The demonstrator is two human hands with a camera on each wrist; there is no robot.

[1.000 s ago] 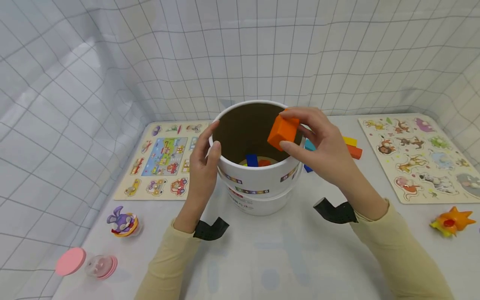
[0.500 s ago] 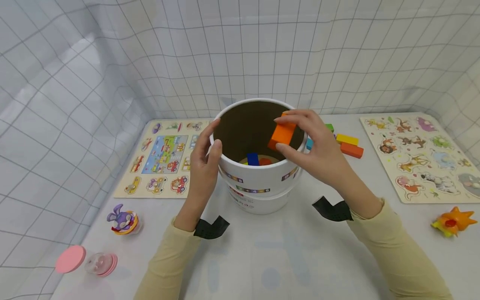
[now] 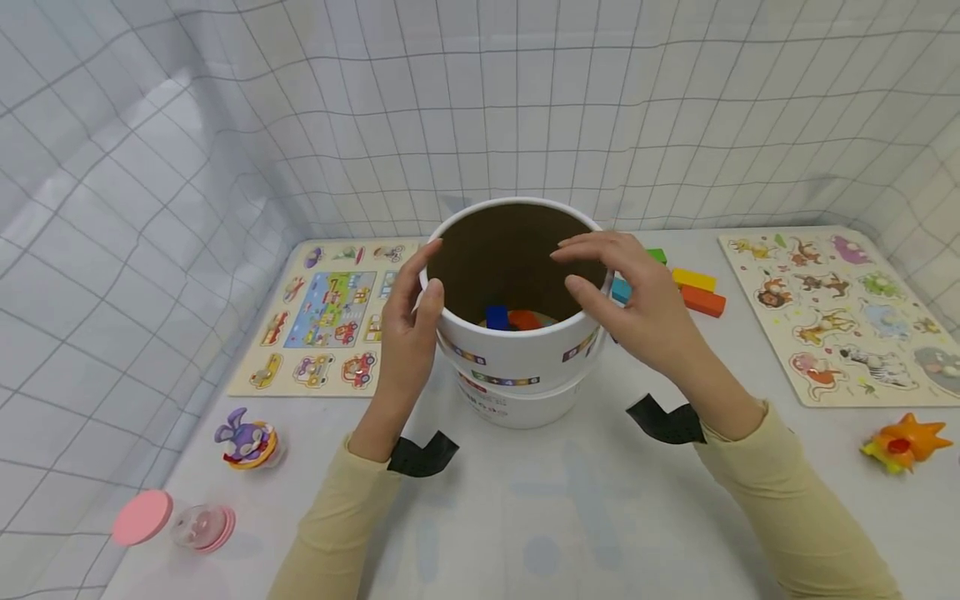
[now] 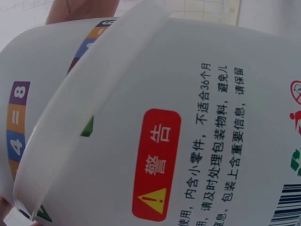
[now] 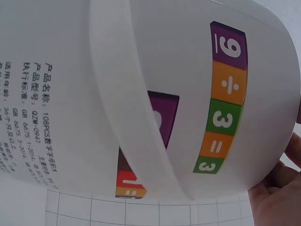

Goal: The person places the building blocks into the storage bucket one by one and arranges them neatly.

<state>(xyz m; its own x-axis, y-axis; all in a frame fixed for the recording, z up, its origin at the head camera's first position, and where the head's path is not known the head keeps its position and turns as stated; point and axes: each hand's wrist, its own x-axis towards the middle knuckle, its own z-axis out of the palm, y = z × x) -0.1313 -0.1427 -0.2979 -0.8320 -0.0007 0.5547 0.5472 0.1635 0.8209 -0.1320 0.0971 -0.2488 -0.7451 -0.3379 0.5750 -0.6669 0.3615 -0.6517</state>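
Observation:
A white bucket with coloured number strips stands in the middle of the table; its printed wall fills the left wrist view. My left hand holds its left side, with thumb and fingertips at the rim. Over the right part of the rim, my right hand has thumb and fingers spread apart and nothing between them. Inside, low down, lie a blue block and an orange-red block; the front wall hides the rest of the bottom.
Right of the bucket lie loose yellow, red, green and light-blue blocks. Wooden puzzle boards stand left and right. A purple rabbit toy, pink lid, clear-domed piece and orange spiky toy lie nearer.
The orange block that my right hand held over the bucket has left its fingers, which are now apart. Blocks inside the bucket have shifted. My left hand stays at the rim.

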